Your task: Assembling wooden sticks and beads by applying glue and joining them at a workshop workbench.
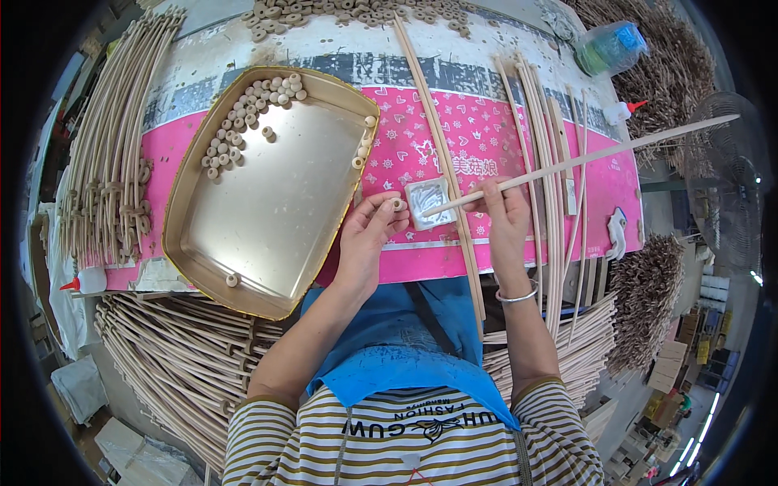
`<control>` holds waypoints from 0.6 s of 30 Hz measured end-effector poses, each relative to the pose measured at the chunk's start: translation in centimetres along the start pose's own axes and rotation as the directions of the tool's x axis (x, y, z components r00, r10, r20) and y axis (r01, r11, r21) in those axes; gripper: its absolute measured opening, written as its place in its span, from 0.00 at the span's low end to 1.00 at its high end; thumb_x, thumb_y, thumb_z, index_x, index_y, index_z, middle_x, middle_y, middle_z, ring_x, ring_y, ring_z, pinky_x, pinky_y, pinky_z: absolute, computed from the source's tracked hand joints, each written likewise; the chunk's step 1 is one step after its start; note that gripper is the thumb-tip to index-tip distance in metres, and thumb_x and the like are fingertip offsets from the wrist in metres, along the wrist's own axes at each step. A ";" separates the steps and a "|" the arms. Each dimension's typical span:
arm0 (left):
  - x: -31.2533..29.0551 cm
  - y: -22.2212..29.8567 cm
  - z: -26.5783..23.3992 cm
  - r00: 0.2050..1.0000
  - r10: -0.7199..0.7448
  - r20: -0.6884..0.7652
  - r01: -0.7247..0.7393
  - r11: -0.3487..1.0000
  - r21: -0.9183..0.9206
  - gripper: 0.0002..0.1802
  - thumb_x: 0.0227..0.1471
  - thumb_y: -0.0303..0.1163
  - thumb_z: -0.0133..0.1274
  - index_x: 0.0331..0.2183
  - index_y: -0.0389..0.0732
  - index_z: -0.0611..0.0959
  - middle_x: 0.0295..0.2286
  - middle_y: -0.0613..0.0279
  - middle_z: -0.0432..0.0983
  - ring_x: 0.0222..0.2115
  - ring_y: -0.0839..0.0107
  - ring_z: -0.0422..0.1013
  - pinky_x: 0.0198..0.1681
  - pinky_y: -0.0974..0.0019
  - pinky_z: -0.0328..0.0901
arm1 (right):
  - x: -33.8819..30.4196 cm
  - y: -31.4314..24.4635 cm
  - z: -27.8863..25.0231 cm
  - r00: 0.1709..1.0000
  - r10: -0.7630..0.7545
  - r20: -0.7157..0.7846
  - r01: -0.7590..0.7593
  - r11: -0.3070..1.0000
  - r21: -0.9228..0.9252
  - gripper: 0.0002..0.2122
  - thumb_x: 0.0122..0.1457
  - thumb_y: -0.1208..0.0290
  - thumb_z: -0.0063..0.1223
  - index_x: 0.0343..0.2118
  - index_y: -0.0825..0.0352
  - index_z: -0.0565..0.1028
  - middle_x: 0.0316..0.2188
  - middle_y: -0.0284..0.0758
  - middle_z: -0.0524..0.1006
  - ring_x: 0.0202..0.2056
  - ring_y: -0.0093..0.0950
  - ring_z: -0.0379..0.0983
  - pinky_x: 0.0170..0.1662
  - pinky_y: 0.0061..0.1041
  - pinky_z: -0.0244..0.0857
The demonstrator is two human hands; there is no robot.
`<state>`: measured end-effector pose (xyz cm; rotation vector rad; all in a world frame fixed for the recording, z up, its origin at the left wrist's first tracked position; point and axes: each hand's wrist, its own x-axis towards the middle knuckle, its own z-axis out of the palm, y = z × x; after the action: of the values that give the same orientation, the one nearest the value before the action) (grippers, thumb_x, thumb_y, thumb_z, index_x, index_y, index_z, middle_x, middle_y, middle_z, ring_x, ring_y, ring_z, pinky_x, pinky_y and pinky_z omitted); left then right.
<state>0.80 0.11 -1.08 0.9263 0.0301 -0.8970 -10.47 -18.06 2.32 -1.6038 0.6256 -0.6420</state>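
Observation:
Between the thumb and fingers of my left hand point(369, 235) is a small wooden bead point(398, 205) with a hole in it. My right hand point(504, 223) grips a long thin wooden stick point(583, 158) that slants up to the right. Its lower left end lies over a small square silvery dish point(427, 201), which seems to hold a pale wet substance. Whether the tip touches that substance I cannot tell. Left of my left hand stands a large gold tray point(267, 194) with many wooden beads point(247, 113) gathered along its far left side.
More sticks point(551, 194) lie on the table at right, and two cross its middle. Bundled sticks point(113, 154) with wooden rings fill the left edge. White glue bottles with red tips point(620, 111) stand on the table. A fan point(721, 178) is at far right.

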 end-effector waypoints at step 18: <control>-0.6 -0.1 0.8 0.995 -0.077 0.057 0.078 0.997 -0.009 0.14 0.65 0.31 0.52 0.48 0.34 0.78 0.40 0.58 0.79 0.42 0.71 0.76 0.50 0.67 0.72 | 0.2 -1.5 1.4 0.999 0.023 -0.032 -0.014 0.964 0.264 0.12 0.72 0.65 0.44 0.37 0.69 0.73 0.30 0.34 0.78 0.31 0.22 0.78 0.38 0.23 0.76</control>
<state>0.12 -0.10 -0.43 0.8935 0.0224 -0.9937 -9.27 -17.10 3.68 -1.3392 0.5549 -0.7097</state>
